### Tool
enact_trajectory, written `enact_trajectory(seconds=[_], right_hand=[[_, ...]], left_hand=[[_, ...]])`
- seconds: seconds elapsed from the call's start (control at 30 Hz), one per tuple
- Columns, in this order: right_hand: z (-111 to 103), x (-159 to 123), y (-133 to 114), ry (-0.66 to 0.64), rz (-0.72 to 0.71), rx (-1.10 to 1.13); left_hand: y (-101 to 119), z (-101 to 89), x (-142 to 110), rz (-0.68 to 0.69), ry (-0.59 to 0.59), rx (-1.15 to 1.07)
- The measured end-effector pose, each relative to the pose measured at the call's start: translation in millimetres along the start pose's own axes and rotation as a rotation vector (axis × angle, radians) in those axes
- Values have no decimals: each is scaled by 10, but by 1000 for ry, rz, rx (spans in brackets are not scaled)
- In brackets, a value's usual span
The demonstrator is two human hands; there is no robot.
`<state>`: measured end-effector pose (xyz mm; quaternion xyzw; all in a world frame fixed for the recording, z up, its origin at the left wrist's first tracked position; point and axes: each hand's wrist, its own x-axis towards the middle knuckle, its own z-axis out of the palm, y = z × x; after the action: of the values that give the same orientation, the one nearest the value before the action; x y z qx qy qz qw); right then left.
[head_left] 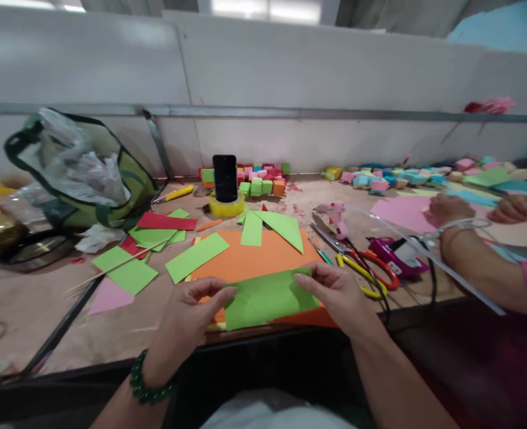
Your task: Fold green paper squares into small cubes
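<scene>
A rectangular piece of green paper is held up between both hands, near the table's front edge. My left hand pinches its left end between thumb and fingers. At the upper right corner, my right hand pinches it the same way. Beneath and behind it lies an orange sheet. On that sheet rest a green paper strip and a pointed green piece. Another green strip overlaps the orange sheet's left edge.
Scissors, a pink glue gun and a purple tape dispenser lie to the right, near a co-worker's hand. A phone stands on a yellow tape roll. Left are paper scraps and a green bag.
</scene>
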<state>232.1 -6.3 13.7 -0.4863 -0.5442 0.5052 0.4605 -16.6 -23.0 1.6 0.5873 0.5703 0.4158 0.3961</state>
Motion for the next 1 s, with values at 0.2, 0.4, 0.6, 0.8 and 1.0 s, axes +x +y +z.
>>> enact_trajectory(seconds=[0.2, 0.4, 0.6, 0.8, 1.0], right_hand=[[-9, -37, 21, 8, -22, 32], [0, -50, -10, 40, -42, -9], [-28, -11, 51, 58, -38, -66], [7, -33, 6, 84, -28, -45], [-13, -10, 52, 53, -14, -11]], left_hand=[[40, -10, -40, 5, 0, -3], [85, -17, -68, 39, 2, 8], [159, 5, -76, 16, -17, -39], [192, 7, -78, -3, -17, -116], [147, -6, -72, 6, -23, -90]])
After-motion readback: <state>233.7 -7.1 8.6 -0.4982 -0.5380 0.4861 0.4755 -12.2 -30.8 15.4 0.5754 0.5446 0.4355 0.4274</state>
